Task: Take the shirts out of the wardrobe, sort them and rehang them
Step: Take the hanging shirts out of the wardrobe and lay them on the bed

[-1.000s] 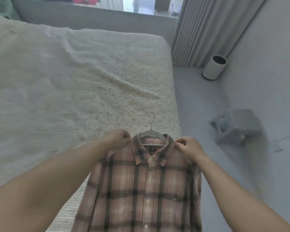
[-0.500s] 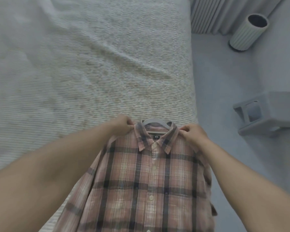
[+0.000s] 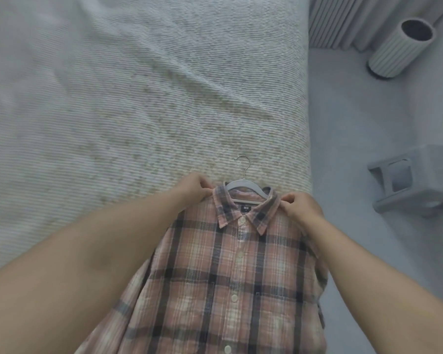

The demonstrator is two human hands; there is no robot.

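Shirt point(image 3: 230, 284), pink plaid and buttoned, lies front-up at the near right corner of the bed point(image 3: 113, 111), on a white hanger point(image 3: 243, 186) whose hook points up the bed. The left hand point(image 3: 193, 189) pinches its left shoulder by the collar; the right hand point(image 3: 301, 208) pinches the other. A ribbed bin point(image 3: 397, 51) stands by the curtain point(image 3: 343, 21), its inside too dark to tell. A grey stool point(image 3: 420, 180) sits on the floor point(image 3: 356, 111).

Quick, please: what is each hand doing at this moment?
Left hand: pinches the left shoulder of the pink plaid button-up shirt beside its collar.
Right hand: pinches the shirt's right shoulder beside the collar.
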